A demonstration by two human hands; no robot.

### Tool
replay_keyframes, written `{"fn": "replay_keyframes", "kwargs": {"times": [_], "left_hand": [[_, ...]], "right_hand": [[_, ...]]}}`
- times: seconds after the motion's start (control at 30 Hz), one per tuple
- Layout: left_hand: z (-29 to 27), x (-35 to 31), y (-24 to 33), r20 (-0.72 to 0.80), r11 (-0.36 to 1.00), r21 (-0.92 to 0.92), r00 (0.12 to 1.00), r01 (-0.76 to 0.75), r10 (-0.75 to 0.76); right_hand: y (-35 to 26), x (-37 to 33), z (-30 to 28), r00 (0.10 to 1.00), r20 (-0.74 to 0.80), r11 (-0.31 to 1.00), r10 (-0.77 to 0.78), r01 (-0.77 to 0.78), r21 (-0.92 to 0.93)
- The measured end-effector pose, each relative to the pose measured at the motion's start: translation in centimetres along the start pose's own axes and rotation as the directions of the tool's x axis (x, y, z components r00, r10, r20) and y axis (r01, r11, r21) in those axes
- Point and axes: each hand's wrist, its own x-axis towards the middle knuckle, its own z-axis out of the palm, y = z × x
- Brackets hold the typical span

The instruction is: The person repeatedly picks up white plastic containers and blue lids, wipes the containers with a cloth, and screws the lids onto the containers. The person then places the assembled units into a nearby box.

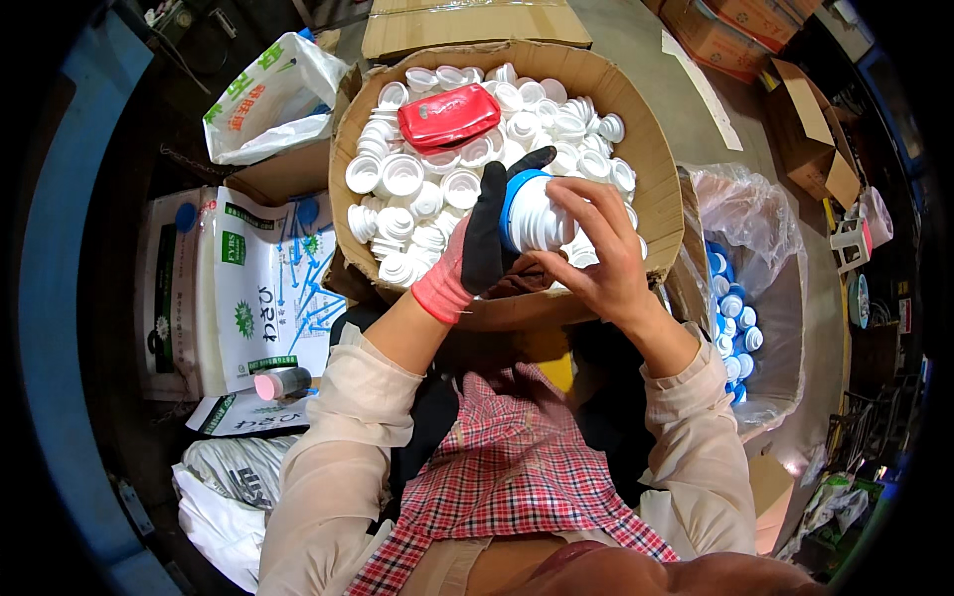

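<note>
Left hand (483, 234), fingers curled, holds 1 blue-and-white ridged part (538, 214); right hand (613, 253), fingers part-open, flanks its white end, grip unclear.

A ridged white plastic cap (537, 217) is held on its side between the left hand (485, 233) and the right hand (611, 253), with a blue collar (511, 211) around its left end. The collar lies against the left palm; the right fingers reach over the ridged body. It is above a heap of loose white plastic pieces (427, 202), round-rimmed and stepped, lying at mixed angles, some with open ends upward.
</note>
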Motion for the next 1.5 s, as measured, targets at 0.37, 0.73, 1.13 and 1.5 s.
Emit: {"fn": "replay_keyframes", "kwargs": {"times": [0.37,0.73,1.13,1.5], "left_hand": [[0.1,0.6,1.4,-0.011,0.864,-0.391,0.937,0.318,-0.35],[-0.8,1.1,1.3,-0.105,0.915,0.031,0.911,0.403,-0.398],[-3.2,0.0,-3.6,-0.343,0.898,0.011,0.845,0.44,-0.41],[2.3,1.4,-5.2,0.067,0.842,0.363,0.89,0.399,-0.451]], "right_hand": [[0.8,-0.5,0.6,0.995,0.031,0.994,0.093,-0.095,0.058],[3.5,-0.7,-1.0,0.781,0.318,0.486,0.538,-0.596,0.64],[4.1,-1.0,-0.5,0.825,0.207,0.664,0.526,-0.55,0.507],[13.3,-20.1,-17.4,0.541,-0.307,0.622,0.783,-0.666,0.412]]}}
